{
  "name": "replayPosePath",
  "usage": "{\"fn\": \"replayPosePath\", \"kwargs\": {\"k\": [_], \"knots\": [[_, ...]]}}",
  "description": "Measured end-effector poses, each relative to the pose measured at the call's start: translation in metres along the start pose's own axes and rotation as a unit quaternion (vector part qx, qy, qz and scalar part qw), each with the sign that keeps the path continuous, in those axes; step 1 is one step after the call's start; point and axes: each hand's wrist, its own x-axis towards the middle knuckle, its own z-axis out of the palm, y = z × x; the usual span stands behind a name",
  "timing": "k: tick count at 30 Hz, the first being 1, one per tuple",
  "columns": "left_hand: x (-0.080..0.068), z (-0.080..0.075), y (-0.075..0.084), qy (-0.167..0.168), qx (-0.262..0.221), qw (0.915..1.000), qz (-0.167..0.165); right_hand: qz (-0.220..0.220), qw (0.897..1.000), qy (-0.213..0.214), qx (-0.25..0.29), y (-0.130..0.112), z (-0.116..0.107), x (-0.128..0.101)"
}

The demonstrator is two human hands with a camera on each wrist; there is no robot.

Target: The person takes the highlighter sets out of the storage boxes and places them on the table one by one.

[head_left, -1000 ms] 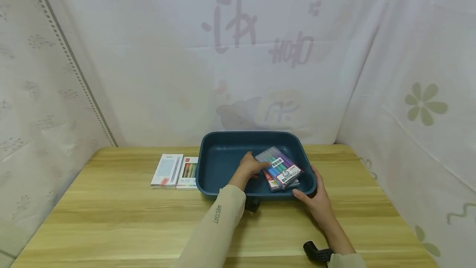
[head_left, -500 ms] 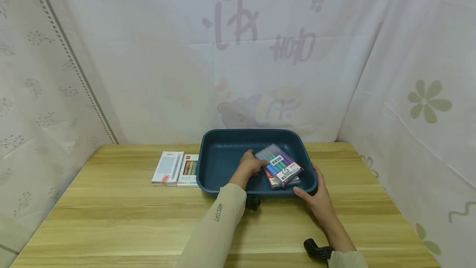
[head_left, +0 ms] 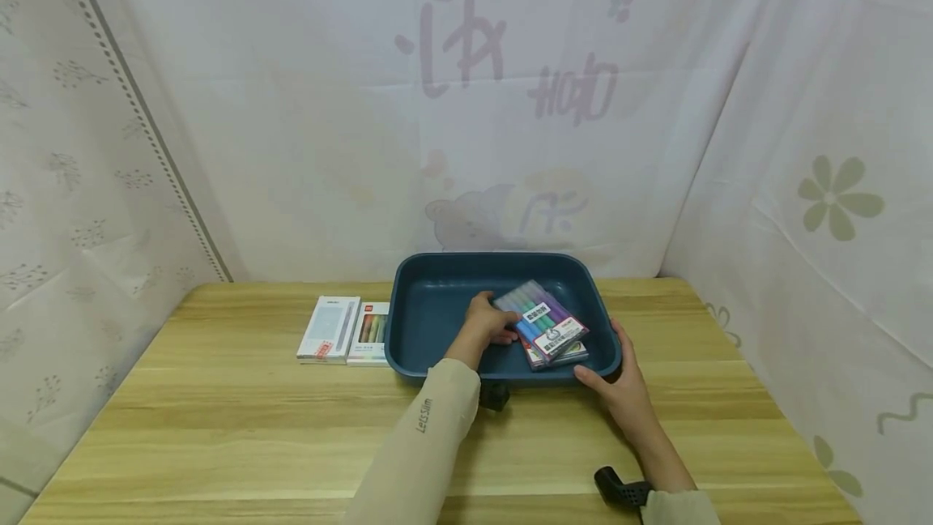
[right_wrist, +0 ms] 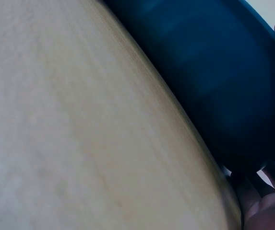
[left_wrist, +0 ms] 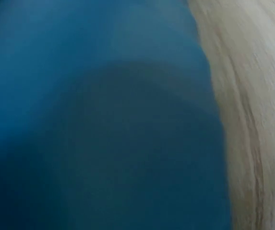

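Note:
A dark blue tray (head_left: 430, 286) stands on the wooden table (head_left: 219, 420). Inside its right half a clear pack of coloured pens (head_left: 539, 318) lies tilted on top of another pack (head_left: 557, 356). My left hand (head_left: 484, 322) reaches into the tray and grips the upper pack at its left end. My right hand (head_left: 615, 383) holds the tray's front right corner, thumb on the rim. The left wrist view shows only blurred blue tray wall (left_wrist: 103, 120) and wood. The right wrist view shows the tray's outer wall (right_wrist: 209, 72) and the fingers (right_wrist: 271, 206) beneath it.
Two flat white boxes (head_left: 328, 329) (head_left: 369, 334) lie side by side on the table just left of the tray. White printed cloth walls close in the table at the back and both sides. Bare wood stretches across the front of the table.
My left hand has drawn the upper pen pack slightly left and towards the tray's middle. The right hand stays on the tray's corner.

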Motion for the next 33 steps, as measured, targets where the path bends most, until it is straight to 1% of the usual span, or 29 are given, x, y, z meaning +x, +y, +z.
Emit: {"fn": "replayPosePath", "kwargs": {"k": [5, 8, 14, 20, 26, 28, 33], "knots": [[0.001, -0.003, 0.002, 0.019, -0.03, 0.9993, 0.009, 0.007, 1.0, -0.001, -0.01, 0.0, -0.001, 0.001], [0.0, -0.005, 0.002, 0.024, -0.035, 0.9989, 0.017, 0.004, 1.0, -0.001, -0.001, 0.0, 0.0, 0.001], [-0.001, -0.006, 0.005, 0.036, -0.062, 0.9965, 0.045, 0.001, 1.0, -0.002, 0.011, 0.0, 0.0, 0.0], [0.0, -0.007, 0.008, 0.04, -0.061, 0.9948, 0.071, 0.01, 1.0, 0.003, 0.005, -0.002, 0.0, 0.0], [-0.004, -0.015, 0.013, 0.036, -0.055, 0.9908, 0.118, 0.009, 1.0, 0.004, 0.004, -0.002, -0.001, 0.0], [-0.007, -0.019, 0.014, 0.035, -0.054, 0.9895, 0.13, 0.012, 1.0, 0.001, 0.002, -0.001, -0.001, 0.0], [-0.012, -0.03, 0.016, 0.038, -0.066, 0.9868, 0.143, 0.012, 1.0, -0.004, -0.006, 0.0, -0.001, 0.0]]}}
